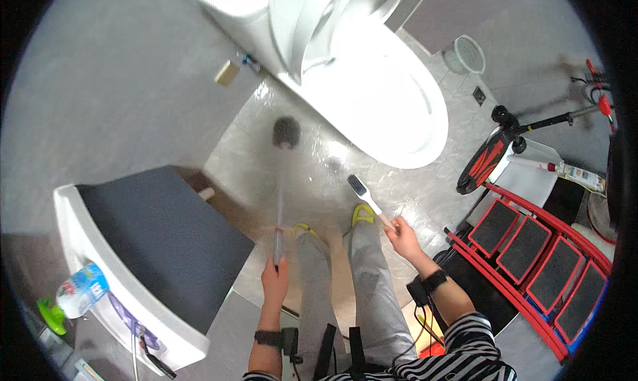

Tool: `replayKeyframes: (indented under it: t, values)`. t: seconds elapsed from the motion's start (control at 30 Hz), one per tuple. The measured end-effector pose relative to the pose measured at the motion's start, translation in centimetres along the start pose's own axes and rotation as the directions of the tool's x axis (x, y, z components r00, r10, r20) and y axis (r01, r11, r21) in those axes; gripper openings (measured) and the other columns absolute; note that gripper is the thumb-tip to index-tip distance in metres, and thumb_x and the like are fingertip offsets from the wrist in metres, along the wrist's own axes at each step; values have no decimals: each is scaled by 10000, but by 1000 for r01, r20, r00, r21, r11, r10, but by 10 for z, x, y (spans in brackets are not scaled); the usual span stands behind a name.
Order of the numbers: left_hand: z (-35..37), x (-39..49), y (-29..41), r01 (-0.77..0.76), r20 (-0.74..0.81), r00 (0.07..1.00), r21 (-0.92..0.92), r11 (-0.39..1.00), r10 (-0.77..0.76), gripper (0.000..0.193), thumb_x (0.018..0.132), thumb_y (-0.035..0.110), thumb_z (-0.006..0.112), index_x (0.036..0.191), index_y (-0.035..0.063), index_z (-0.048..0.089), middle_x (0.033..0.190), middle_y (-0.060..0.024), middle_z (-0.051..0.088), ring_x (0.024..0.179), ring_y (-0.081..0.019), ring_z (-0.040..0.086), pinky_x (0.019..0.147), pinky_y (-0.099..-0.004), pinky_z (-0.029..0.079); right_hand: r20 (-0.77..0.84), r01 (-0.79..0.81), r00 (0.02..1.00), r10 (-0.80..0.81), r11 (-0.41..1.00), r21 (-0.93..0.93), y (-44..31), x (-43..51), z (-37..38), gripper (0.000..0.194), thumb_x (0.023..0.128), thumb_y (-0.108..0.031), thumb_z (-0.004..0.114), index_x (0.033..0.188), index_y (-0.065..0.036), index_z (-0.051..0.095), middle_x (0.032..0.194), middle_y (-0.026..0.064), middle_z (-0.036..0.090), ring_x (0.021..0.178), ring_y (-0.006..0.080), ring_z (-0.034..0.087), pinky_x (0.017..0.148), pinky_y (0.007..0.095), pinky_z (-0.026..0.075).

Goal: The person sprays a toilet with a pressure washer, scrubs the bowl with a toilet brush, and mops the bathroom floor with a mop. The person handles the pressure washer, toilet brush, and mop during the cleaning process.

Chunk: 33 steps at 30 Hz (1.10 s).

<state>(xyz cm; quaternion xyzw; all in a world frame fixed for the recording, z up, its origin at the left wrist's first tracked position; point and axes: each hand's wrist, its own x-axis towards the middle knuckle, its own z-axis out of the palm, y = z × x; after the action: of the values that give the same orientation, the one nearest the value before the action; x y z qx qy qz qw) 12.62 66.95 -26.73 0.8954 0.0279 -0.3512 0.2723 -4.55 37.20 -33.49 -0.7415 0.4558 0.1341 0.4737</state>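
My left hand [274,281] is closed around the grey handle of a long-handled toilet brush [286,132], whose dark round head is over the wet tiled floor. In my right hand [402,237] is a white scrubbing brush [368,196] with a pinkish handle and dark bristles, pointing up and left. Beyond both brushes stands a glossy white bathtub [433,137]. Whether either brush head touches the floor cannot be told.
A white washbasin cabinet with a dark top [164,241] stands at left, a spray bottle [82,290] beside it. At right are a red folding stepladder [528,276], a scooter [486,162] and a plastic basket [464,55]. A yellowish block [227,73] lies near the tub.
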Motion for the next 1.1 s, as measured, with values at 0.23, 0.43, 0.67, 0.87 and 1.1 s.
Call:
replayKeyframes:
  t: [0.23,0.43,0.67,0.87,1.1]
  values:
    - [-39,-35,94,-275,84,961,192,942,263,362,889,340,519,828,-17,533,602,-187,535,592,-367,555,551,-429,412,-226,20,974,7,993,117,-3,-32,-115,248,843,-228,592,898,-35,446,656,138,540,564,223,514,543,328,418]
    - [13,-11,143,-272,149,958,217,937,244,443,882,398,502,803,-36,537,636,-204,548,625,-380,559,568,-428,415,-319,-18,944,85,978,208,4,-2,-146,223,854,-219,560,911,-33,451,628,120,510,545,241,504,539,343,415]
    - [107,68,225,114,422,906,-221,969,-10,402,910,353,430,953,-14,589,609,-50,519,515,-141,464,477,-308,374,-332,49,941,63,947,317,27,61,-146,192,812,-159,523,928,-22,456,685,133,532,617,249,533,605,346,435]
    - [156,110,286,226,484,872,-275,935,-68,370,922,334,404,1096,11,448,627,22,451,489,-65,364,447,-247,310,-269,19,961,68,951,309,29,101,-150,212,811,-153,512,967,-20,460,762,168,573,707,313,577,661,379,450]
    - [166,149,297,295,524,848,-326,898,-88,300,910,345,415,975,53,437,650,25,445,494,-62,351,454,-250,330,-289,49,957,10,980,195,14,137,-156,284,820,-138,498,1064,-2,448,897,243,596,851,401,585,736,430,454]
